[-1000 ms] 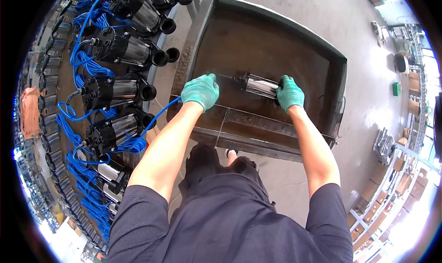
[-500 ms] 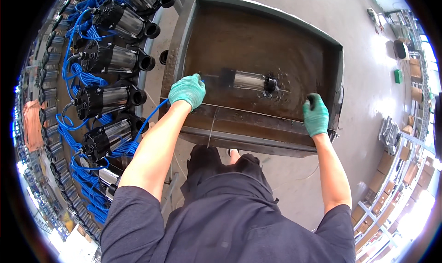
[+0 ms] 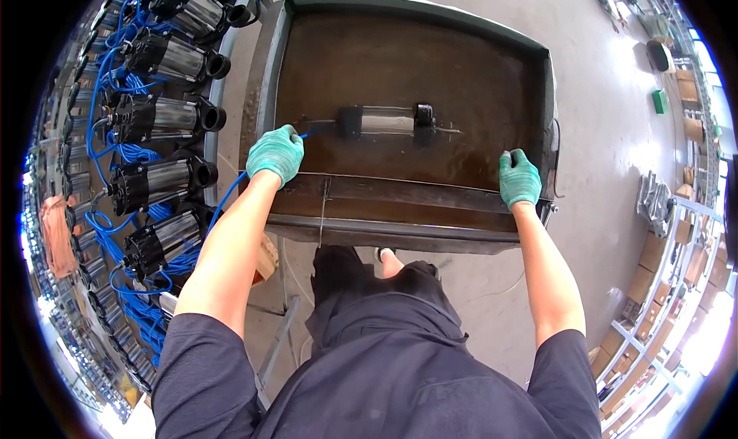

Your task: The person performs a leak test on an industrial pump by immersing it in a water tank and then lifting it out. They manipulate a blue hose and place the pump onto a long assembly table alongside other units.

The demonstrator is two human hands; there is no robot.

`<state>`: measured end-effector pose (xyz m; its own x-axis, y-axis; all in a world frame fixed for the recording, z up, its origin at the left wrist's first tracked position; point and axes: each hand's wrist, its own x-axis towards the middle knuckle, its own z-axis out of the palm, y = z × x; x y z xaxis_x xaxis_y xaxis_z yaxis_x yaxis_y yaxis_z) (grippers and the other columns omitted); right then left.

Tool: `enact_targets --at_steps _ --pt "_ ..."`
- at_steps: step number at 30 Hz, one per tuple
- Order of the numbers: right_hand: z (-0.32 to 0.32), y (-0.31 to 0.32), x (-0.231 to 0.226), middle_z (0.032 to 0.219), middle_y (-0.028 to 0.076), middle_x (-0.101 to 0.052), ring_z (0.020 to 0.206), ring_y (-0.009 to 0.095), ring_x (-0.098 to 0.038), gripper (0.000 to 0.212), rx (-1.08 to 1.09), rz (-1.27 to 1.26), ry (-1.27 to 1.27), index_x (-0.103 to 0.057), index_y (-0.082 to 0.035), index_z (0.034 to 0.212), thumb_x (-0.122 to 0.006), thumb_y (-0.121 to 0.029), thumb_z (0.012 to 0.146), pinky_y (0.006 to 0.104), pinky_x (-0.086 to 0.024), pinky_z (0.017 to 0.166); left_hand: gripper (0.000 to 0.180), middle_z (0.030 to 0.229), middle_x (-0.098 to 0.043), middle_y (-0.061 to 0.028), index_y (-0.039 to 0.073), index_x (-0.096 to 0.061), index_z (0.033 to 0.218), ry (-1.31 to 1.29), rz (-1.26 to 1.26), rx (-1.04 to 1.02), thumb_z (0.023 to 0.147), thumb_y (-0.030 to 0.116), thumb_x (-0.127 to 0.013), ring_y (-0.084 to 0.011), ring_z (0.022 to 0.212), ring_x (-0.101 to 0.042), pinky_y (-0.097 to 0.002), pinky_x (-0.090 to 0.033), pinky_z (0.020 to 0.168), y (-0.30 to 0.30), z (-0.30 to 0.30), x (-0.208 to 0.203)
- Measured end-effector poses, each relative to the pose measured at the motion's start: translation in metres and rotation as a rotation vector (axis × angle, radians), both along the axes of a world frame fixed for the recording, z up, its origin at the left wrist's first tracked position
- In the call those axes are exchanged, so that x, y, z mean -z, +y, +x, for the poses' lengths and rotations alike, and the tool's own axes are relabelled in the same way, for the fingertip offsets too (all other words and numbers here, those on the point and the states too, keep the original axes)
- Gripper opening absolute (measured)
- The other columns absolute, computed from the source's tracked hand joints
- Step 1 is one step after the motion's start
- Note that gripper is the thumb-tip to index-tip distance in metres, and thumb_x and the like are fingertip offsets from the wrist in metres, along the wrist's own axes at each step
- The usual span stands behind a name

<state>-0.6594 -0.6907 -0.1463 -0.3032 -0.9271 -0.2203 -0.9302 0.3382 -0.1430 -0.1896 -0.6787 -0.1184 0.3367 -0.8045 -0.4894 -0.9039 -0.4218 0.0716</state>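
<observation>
A submersible pump (image 3: 388,121) with a bright metal barrel and black ends lies on its side in brown water in a dark metal tank (image 3: 265,78). From its left end a cable runs to my left hand (image 3: 275,156). That hand, in a green knit glove, is closed round the blue cable (image 3: 224,204) above the tank's near left corner. My right hand (image 3: 520,181), gloved alike, hovers over the near right part of the tank, apart from the pump. Its fingers are curled in, and whatever they may hold is hidden.
Left of the tank, several similar pumps (image 3: 154,185) with coiled blue cables stand along a roller conveyor (image 3: 84,247). A metal bar (image 3: 415,195) crosses the tank's near side. Shelves with cardboard boxes (image 3: 647,266) and a small green box (image 3: 659,101) are at the right.
The splashing round the pump's right end has calmed, and its black outlet shows more plainly. My right hand's fingers have shifted. The whole tank and left hand appear further left in view.
</observation>
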Motion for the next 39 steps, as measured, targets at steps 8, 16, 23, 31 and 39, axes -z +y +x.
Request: enact_targets --at_steps 8,16,23,31,39 --pt "0.0 0.0 -0.005 0.102 0.022 -0.076 0.099 0.046 -0.071 0.036 -0.014 0.048 -0.006 -0.07 -0.014 0.107 -0.053 -0.046 0.104 0.0558 -0.057 0.086 0.032 0.114 -0.076 -0.0184 0.015 -0.073 0.119 -0.015 0.017 -0.031 0.106 0.033 -0.05 -0.0431 0.108 -0.07 -0.0517 -0.056 0.097 -0.002 -0.005 -0.005" --pt "-0.001 -0.003 -0.004 0.102 0.024 -0.075 0.099 0.046 -0.071 0.038 -0.036 0.078 0.001 -0.07 -0.013 0.108 -0.052 -0.046 0.104 0.0561 -0.056 0.087 0.031 0.114 -0.075 -0.0186 0.015 -0.073 0.118 -0.013 -0.016 -0.029 0.105 0.034 -0.052 -0.0437 0.109 -0.07 -0.0521 -0.056 0.096 0.0 -0.002 0.001" --pt "0.0 -0.004 -0.006 0.102 0.024 -0.075 0.1 0.046 -0.071 0.038 -0.025 0.103 0.002 -0.071 -0.013 0.108 -0.052 -0.046 0.104 0.0562 -0.056 0.087 0.03 0.112 -0.076 -0.0187 0.015 -0.074 0.115 -0.026 -0.018 -0.02 0.105 0.033 -0.052 -0.0441 0.107 -0.07 -0.0523 -0.056 0.095 -0.001 -0.002 0.002" --pt "0.0 -0.004 -0.006 0.101 0.023 -0.075 0.099 0.045 -0.071 0.038 -0.032 0.101 0.003 -0.072 -0.013 0.108 -0.052 -0.045 0.104 0.0559 -0.057 0.087 0.03 0.113 -0.076 -0.0185 0.015 -0.074 0.116 -0.023 -0.027 -0.014 0.105 0.032 -0.053 -0.0441 0.107 -0.07 -0.0524 -0.057 0.095 0.0 0.0 0.005" --pt "-0.001 -0.003 -0.006 0.099 0.022 -0.076 0.097 0.045 -0.072 0.037 -0.027 0.092 -0.013 -0.072 -0.013 0.107 -0.053 -0.045 0.104 0.0551 -0.057 0.086 0.03 0.112 -0.076 -0.0188 0.015 -0.074 0.116 -0.023 -0.025 -0.025 0.105 0.032 -0.053 -0.0436 0.106 -0.071 -0.052 -0.057 0.095 0.0 -0.002 0.004"
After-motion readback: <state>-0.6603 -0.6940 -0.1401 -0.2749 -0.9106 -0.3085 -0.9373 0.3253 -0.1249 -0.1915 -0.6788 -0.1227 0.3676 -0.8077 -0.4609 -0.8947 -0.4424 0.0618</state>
